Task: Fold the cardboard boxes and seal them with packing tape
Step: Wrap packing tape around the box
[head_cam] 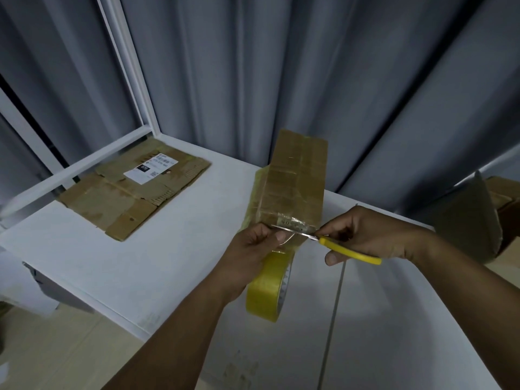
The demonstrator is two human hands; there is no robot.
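A taped cardboard box [295,181] lies at table centre, long axis running twelve to six o'clock. At its near end, the left hand [254,253] grips the tape roll [268,285]. The right hand [371,237], at three o'clock, grasps yellow scissors [332,243], blades crossing the taut strip between box and roll.

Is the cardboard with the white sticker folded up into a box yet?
No. The labelled cardboard lies spread flat on the table, untouched.

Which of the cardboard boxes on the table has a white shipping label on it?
The flattened box lying at the table's far left. The taped-up box by the hands shows no white label.
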